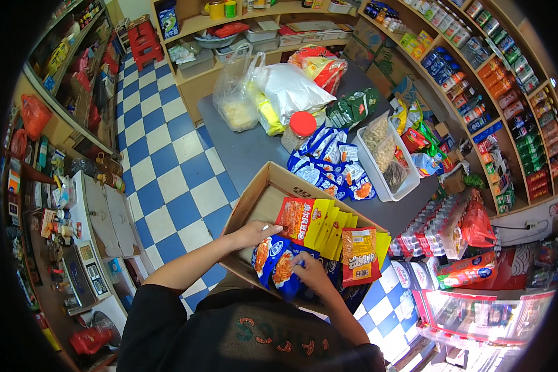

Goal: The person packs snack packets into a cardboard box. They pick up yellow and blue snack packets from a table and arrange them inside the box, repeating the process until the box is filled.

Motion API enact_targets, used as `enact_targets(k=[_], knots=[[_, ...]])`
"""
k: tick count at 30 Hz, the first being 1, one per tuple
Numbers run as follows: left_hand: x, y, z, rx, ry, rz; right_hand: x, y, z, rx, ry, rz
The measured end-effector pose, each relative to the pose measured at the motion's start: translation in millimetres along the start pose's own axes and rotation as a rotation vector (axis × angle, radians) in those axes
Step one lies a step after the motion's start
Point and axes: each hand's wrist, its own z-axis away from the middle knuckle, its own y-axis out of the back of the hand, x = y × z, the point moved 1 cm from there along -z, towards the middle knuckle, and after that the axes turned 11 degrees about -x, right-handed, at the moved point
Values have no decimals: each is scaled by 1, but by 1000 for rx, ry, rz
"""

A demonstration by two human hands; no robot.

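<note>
An open cardboard box (255, 190) stands before me at the table's near edge. Inside it, red and yellow snack packets (302, 221) stand in a row behind several blue snack packets (272, 260). My left hand (258, 234) is at the box's left side, thumb against the end of the row; whether it grips anything is unclear. My right hand (311, 274) touches the front of a blue packet, its fingertips bunched; its hold is also unclear. An orange and red packet (359, 255) lies on top at the box's right end.
On the grey table (232, 153) lie a heap of blue packets (325, 162), a red-lidded jar (302, 125), a white plastic tray (411, 179) of bagged nuts and several plastic bags (237, 107). Drink shelves (493, 93) curve round the right; a counter (88, 223) stands left.
</note>
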Motion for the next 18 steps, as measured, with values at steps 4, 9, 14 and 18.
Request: enact_targets(k=[4,9,14,18], knots=[[-17,-12,-21,23,-3,-65,24,-22,-3,10,104,152],[-51,-18,-33,350,-79,-483,15,-17,5,8,6,88],[-77,-21,-34,265,297,-670,2,-12,17,-20,-50,26],[-83,-29,-43,-69,415,-493,-36,17,38,-93,-6,260]])
